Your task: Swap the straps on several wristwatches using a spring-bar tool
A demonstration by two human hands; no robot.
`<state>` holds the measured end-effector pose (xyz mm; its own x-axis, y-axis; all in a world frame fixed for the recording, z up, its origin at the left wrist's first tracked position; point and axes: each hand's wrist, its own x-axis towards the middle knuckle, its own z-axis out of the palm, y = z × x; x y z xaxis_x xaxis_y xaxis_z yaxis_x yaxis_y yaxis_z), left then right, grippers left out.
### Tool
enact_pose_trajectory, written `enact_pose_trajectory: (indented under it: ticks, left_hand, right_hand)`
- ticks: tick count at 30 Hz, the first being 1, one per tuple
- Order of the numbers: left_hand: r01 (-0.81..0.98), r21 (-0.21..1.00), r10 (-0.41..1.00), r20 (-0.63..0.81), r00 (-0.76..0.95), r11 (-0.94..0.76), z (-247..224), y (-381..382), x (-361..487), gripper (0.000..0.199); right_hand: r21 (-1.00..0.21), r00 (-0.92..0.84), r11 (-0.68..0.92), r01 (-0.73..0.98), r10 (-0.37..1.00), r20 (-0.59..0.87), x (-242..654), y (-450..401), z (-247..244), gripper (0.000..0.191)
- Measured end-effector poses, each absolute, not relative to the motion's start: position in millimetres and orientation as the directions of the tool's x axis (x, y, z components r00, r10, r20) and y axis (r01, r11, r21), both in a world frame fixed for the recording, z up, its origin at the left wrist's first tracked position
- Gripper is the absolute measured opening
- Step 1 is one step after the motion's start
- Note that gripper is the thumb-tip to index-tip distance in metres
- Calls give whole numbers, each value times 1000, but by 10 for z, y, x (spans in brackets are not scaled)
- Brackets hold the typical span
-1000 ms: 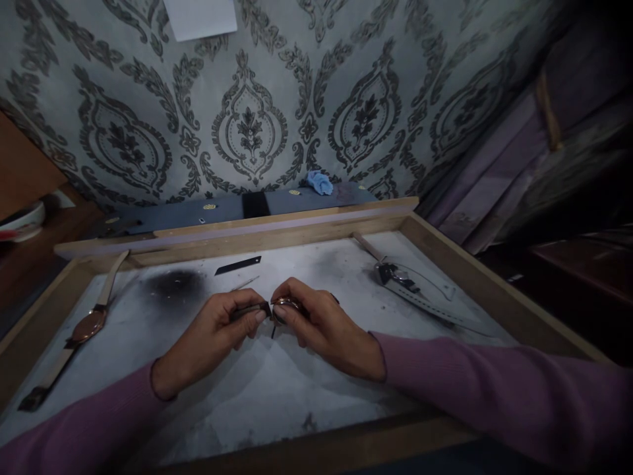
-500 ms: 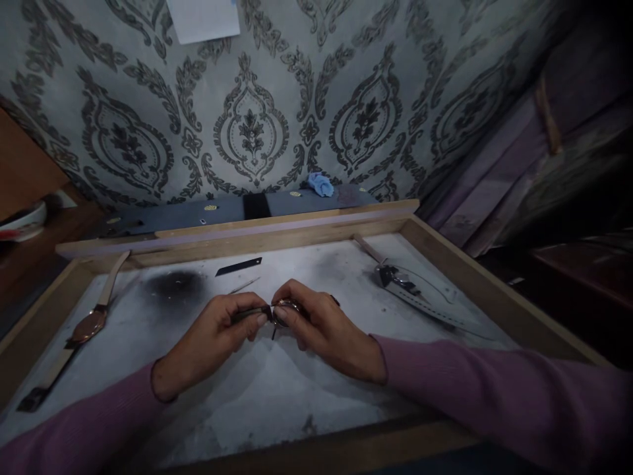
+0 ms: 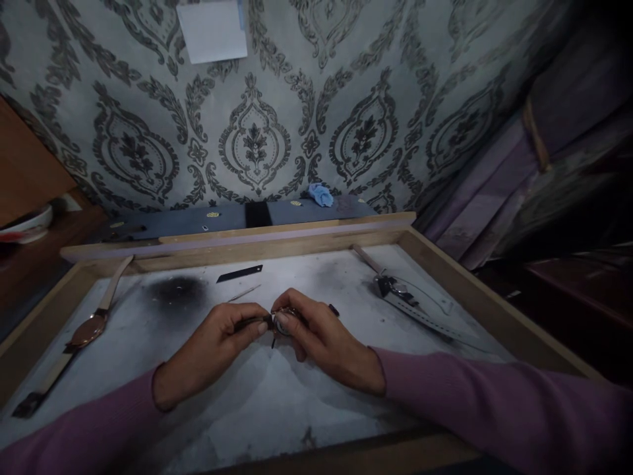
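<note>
Near the middle of the white work surface, my right hand (image 3: 324,336) pinches a small round watch (image 3: 283,322) between thumb and fingers. My left hand (image 3: 217,346) grips a dark strap (image 3: 253,322) that meets the watch's left side. The two hands nearly touch, fingertips facing each other. A thin dark piece (image 3: 273,342) points down just below the watch. Behind my left hand lie a thin pointed tool (image 3: 244,293) and a dark flat blade (image 3: 240,273).
A watch with a rose-coloured face (image 3: 89,330) lies at the left. Another watch (image 3: 398,287) lies on a long pale item at the right. A wooden rim (image 3: 291,249) borders the surface; a blue crumpled cloth (image 3: 321,194) sits beyond it.
The whole view has tilted slightly upward, so the surface appears lower. Both hands keep their hold, with the watch turned slightly between them.
</note>
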<state>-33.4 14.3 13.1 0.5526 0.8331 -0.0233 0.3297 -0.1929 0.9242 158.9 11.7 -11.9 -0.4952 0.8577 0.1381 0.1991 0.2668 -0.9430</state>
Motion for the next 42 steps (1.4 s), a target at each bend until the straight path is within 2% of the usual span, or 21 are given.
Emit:
enact_pose_trajectory:
  ticks: [6,12,22,31,42]
  left_hand:
    - [358,914,826,-48,561,-190,109,159,-351,26]
    - [384,899,813,-56,579,-212,83,159,-352,28]
    - [400,880,788,-51,613,-255,75,200,-404,25]
    - [453,849,803,-60,593,-271,96,156,-345,26]
    - [530,814,850,-90,519,-238,105,138,-318,25]
  right_hand:
    - [-963,-495,230,142,859,132,1575,126,-141,22]
    - [-995,-527,61,77,850,11,1549,122,-175,26]
    - [-979,-557,179,97,825,95,1557,118,-138,18]
    - [-998,-524,53,34,851,28,1525,155,-253,17]
    - [-1000,-527,1,18,850,-9,1519,156,-227,21]
